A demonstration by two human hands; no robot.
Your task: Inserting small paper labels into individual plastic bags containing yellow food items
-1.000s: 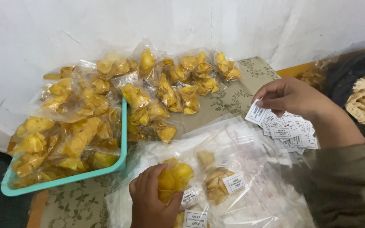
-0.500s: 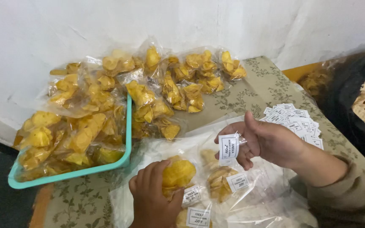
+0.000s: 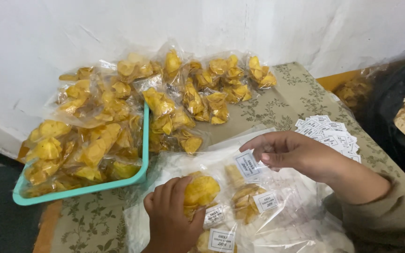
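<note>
1. Paper label (image 3: 246,164): small white printed slip, pinched at its right edge between thumb and forefinger of right hand (image 3: 292,152); held just above the clear bags at desk centre. Likely featherweight, limp, easily creased; best taken by one edge, as here.
2. Bag of yellow chips (image 3: 201,191): clear thin plastic, pressed down under left hand (image 3: 172,216), fingers curled over its left side. Probably light, slippery, contents brittle; best held flat with gentle pressure, not squeezed.
3. Labelled bags (image 3: 254,202): lying just beside, each bearing a white slip.
4. Label stack (image 3: 330,133): loose pile on patterned desk (image 3: 287,105), right of hand.
5. Teal tray (image 3: 78,189): heaped with filled bags, left; more bags (image 3: 212,86) against wall.
</note>
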